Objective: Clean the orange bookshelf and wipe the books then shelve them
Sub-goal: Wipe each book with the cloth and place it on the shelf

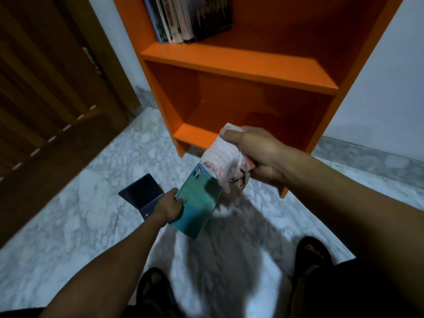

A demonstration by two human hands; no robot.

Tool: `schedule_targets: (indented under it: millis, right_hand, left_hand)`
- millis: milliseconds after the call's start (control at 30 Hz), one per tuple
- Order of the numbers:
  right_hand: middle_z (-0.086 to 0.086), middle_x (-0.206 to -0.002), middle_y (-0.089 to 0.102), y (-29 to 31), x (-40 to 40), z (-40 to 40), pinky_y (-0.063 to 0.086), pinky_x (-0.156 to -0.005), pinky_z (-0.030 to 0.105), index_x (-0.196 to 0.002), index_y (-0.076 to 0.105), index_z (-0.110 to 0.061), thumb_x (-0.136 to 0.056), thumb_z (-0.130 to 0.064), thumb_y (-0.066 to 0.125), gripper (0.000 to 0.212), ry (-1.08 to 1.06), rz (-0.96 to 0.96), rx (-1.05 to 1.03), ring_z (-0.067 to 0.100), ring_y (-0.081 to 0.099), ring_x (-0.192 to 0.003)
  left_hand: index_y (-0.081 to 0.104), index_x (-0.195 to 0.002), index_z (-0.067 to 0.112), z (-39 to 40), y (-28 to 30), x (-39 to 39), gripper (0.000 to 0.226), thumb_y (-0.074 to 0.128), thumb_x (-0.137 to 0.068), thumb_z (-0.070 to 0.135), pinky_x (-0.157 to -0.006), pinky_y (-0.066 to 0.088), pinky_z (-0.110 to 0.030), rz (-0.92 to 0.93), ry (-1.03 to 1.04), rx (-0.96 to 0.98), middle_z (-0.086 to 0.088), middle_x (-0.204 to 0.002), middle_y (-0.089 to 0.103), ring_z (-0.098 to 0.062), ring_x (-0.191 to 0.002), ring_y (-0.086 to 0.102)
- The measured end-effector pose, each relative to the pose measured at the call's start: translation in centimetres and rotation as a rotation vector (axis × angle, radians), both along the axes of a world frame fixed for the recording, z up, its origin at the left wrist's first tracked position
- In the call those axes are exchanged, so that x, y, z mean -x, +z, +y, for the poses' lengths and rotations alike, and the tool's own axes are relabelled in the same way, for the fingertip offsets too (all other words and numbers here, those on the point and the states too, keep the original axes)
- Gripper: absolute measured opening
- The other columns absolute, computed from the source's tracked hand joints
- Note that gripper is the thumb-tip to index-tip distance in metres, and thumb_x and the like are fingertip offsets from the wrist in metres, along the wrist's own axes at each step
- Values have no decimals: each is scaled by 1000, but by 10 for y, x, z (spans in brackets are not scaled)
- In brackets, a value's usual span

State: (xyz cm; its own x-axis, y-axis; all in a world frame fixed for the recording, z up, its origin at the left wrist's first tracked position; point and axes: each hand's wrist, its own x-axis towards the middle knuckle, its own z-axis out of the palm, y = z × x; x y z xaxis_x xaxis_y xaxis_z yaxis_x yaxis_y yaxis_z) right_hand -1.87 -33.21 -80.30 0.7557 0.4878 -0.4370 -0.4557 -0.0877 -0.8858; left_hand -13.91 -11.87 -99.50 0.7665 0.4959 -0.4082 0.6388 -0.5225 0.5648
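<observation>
A teal book is wiped with a cloth in front of the bookshelf.

The teal book (pixel 197 200) is gripped at its near edge by the left hand (pixel 171 206), while a bunched striped cloth (pixel 223 161) is clutched in the right hand (pixel 257 152) and laid on the book's far corner. The cover is best kept steady and stroked corner to corner. A dark book (pixel 143 191) is left on the floor (pixel 80 203); beyond, the orange bookshelf (pixel 241 65) is seen with its lower shelf bare and a row of books (pixel 183 17) above.

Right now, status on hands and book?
Left hand grips teal book. Right hand holds striped cloth at book's top. Lower shelf unobstructed.
</observation>
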Motion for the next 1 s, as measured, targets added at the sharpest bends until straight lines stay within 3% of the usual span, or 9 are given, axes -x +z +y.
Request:
schedule_targets:
  millis: [67,200,333,467,567,667,867,1000]
  right_hand:
    - [17,-98,59,-13,-8,-4,42,-77,46,-108,62,-5,-60,-25,87,58,-90,130,-61,30,53,-91]
    - [31,-101,66,-27,-9,-11,52,-81,57,-110,63,3,-84,-7,72,29,-167,83,31,41,63,-89]
    - [16,-85,65,-33,-2,-10,48,-65,35,-99,61,-12,-94,1,53,16,-166,-131,159,29,62,-74]
    - [14,-92,69,-16,13,-3,50,-57,28,-103,60,-11,-100,-11,54,7,-151,-95,-35,25,66,-75]
    - [16,-101,75,0,21,0,58,-72,43,-111,65,-8,-93,-21,68,22,-51,-83,-181,34,72,-89]
    - [15,-111,74,10,28,-2,54,-94,55,-120,65,-6,-88,-2,69,32,12,-102,-225,36,70,-104]
    - [14,-118,72,12,34,-11,51,-99,52,-122,65,-7,-92,6,59,33,84,-70,-237,33,69,-108]
    - [15,-123,69,21,31,-16,51,-99,52,-129,60,-8,-94,5,54,37,162,-43,-315,34,67,-113]
  left_hand:
    - [59,-105,5,5,32,-9,20,56,-100,25,-76,47,-33,-65,42,83,-12,-102,67,-27,-90,63]
    - [60,-108,16,14,102,-15,17,54,-101,30,-90,56,-48,-229,154,282,-8,-108,73,-28,-95,71]
    - [59,-114,17,8,167,-12,18,51,-103,28,-90,57,-50,-402,215,421,-5,-108,75,-27,-94,74]
    - [60,-121,17,-9,206,4,22,49,-104,27,-86,59,-49,-491,205,520,-5,-109,76,-28,-95,74]
    - [62,-120,17,-20,223,15,23,48,-105,27,-84,59,-48,-520,179,546,-4,-108,76,-28,-95,74]
    - [63,-115,18,-26,228,21,21,48,-104,29,-86,59,-48,-514,151,486,0,-105,77,-24,-91,75]
    - [63,-118,31,-33,219,27,21,48,-104,33,-88,59,-45,-490,130,404,5,-109,76,-17,-92,75]
    - [64,-122,28,-29,226,28,23,52,-102,27,-84,59,-42,-495,145,639,-1,-110,76,-26,-97,74]
